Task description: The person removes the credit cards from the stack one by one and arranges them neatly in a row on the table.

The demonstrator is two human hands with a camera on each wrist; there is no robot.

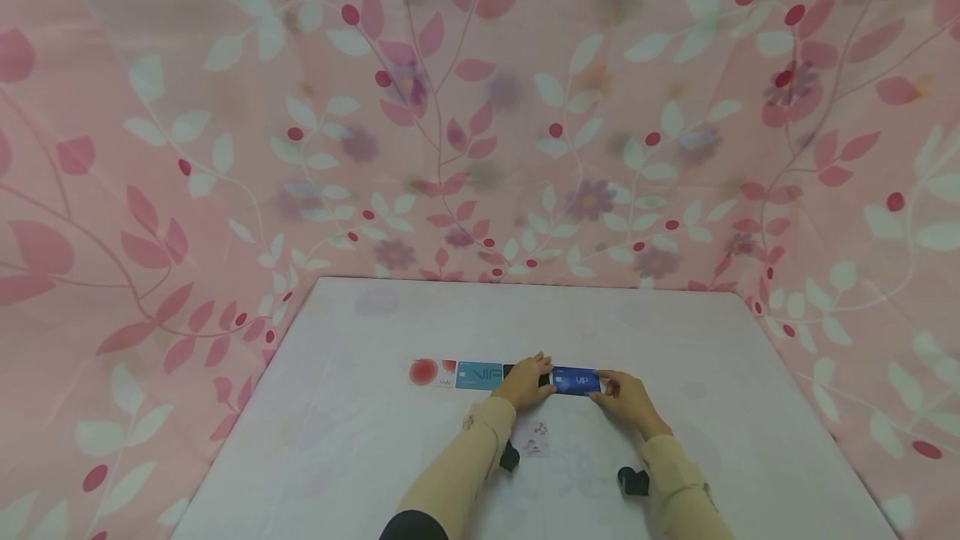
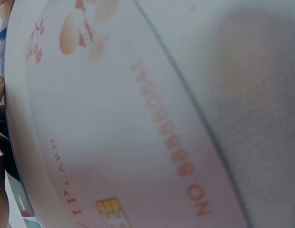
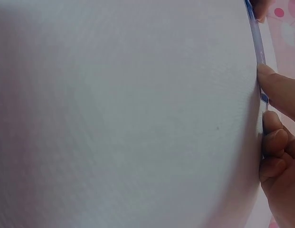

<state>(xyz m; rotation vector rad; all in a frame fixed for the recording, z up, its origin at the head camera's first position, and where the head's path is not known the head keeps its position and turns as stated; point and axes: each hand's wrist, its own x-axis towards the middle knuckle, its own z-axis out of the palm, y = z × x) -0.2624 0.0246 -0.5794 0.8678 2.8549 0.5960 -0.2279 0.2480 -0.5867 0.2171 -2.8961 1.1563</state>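
Observation:
On the white table, a row of cards runs left to right. It has a white card with a red circle [image 1: 423,372], a teal VIP card [image 1: 478,376], a black card [image 1: 510,371] and a blue VIP card [image 1: 576,381]. My left hand [image 1: 522,383] rests across the black card, covering most of it, its fingers stretched forward and its thumb at the blue card's left end. With thumb and forefinger, my right hand [image 1: 628,400] pinches the blue card by its right end; its other fingers [image 3: 275,141] curl underneath.
A pale pink flowered card [image 1: 534,438] lies nearer me, beside my left forearm, and fills much of the left wrist view. Dark wrist-camera parts [image 1: 633,482] show at both sleeves. Pink floral cloth [image 1: 480,148] hangs behind and beside the white table [image 1: 360,482].

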